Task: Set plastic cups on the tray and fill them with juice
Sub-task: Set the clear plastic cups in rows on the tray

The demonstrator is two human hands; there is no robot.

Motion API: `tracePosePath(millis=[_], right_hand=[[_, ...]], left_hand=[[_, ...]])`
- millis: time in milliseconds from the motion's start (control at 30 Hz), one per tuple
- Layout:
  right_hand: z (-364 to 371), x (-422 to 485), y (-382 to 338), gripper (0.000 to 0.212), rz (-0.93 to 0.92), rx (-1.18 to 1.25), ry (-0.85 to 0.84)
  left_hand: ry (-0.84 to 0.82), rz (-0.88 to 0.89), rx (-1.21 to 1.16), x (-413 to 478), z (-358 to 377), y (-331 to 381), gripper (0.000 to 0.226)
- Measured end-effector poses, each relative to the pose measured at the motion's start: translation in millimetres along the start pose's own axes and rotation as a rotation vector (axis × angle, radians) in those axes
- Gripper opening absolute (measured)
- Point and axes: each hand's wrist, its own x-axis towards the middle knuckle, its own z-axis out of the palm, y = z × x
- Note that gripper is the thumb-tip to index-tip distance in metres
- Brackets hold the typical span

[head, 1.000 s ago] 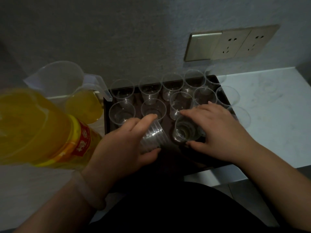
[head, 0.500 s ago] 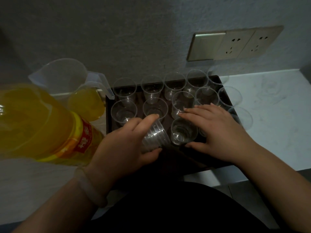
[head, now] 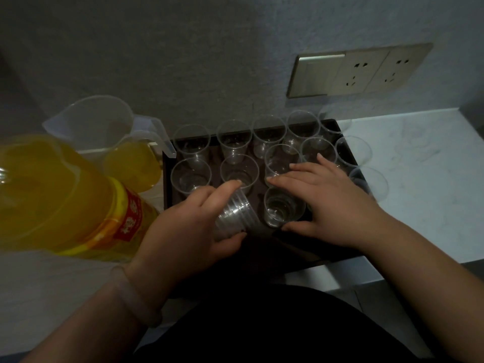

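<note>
Head view: your left hand point(head: 183, 231) gripped a tilted cup stack point(head: 235, 216) over the near edge of the tray point(head: 330, 123). Your right hand point(head: 332, 205) lay straight-fingered beside a cup point(head: 281, 208). The juice bottle point(head: 65, 200) had a red label point(head: 131, 218) you couldn't read.

- We look down on a pale, marbled counter point(head: 424, 184) that runs along a grey wall and spreads from 9 o'clock round to 3 o'clock.
- At the centre a dark rectangular tray point(head: 309, 244) lies flat on it, its far edge close to the wall.
- At 9 o'clock a large juice bottle point(head: 65, 195), yellow with a red label, sits on the counter's left part, just beside the tray.
- At 10 o'clock a clear pitcher point(head: 104, 127) with some yellow juice stands touching the tray's far left corner.
- At 2 to 3 o'clock a few clear cups point(head: 372, 184) crowd the tray's right rim; we cannot tell whether they stand on the counter or inside the tray.
</note>
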Motion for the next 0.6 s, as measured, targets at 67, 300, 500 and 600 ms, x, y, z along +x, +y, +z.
tracePosePath(millis=[67,300,500,600], right_hand=[[0.2,1.9,0.0,0.078,0.008,0.006,-0.01],[-2.8,0.8,3.3,0.077,0.039,-0.011,-0.018],[-3.6,0.2,4.2,0.077,0.05,-0.007,-0.02],[-2.9,-0.3,5.3,0.078,0.035,-0.008,-0.009]], left_hand=[[0.003,-0.001,-0.006,0.1,0.0,-0.3,0.077],[-0.011,-0.008,-0.004,-0.3,0.7,-1.9,0.077],[-0.021,-0.01,0.015,0.3,0.6,0.1,0.078],[-0.029,-0.009,0.019,0.1,-0.1,0.6,0.079]])
